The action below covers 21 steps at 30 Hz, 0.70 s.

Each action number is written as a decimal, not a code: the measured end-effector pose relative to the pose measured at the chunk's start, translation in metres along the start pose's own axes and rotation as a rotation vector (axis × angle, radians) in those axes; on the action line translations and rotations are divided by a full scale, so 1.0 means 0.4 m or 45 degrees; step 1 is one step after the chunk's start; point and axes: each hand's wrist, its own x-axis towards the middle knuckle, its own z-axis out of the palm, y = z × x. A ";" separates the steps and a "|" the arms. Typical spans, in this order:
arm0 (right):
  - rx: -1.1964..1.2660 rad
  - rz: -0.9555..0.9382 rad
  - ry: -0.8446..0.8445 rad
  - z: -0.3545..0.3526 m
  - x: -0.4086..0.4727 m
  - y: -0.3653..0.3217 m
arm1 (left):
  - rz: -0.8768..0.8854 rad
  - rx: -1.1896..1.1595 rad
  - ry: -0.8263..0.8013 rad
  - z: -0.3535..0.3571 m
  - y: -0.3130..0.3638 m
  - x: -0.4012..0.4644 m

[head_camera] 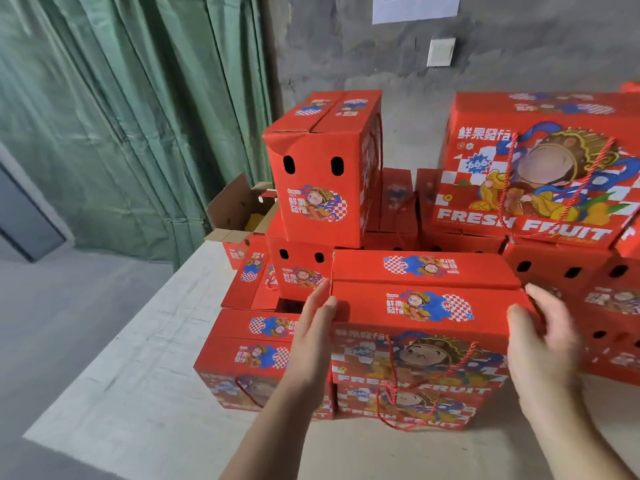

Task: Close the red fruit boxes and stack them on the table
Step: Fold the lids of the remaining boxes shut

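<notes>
Both forearms and hands are bare, sleeveless, ringless.

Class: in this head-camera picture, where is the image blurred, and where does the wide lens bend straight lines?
Head view: the right hand is smeared by motion; the left hand on the held box is sharper; the curtain and table edge lean and bow outward; lighting soft, without glare.
</notes>
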 end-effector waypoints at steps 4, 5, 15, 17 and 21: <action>-0.399 -0.600 0.173 0.150 -0.215 -0.030 | 0.114 0.072 0.001 -0.103 0.007 -0.002; -0.417 -0.703 0.157 0.209 -0.265 -0.049 | 0.147 0.088 -0.005 -0.139 0.012 0.005; -0.410 -0.817 -0.313 0.884 -0.481 -0.171 | 0.175 0.262 -0.006 -0.697 0.025 0.258; -0.428 -0.733 -0.467 0.997 -0.463 -0.175 | 0.148 0.362 -0.032 -0.764 0.033 0.326; -0.542 -0.342 -0.770 1.188 -0.384 -0.142 | 0.201 0.740 -0.156 -0.836 0.033 0.492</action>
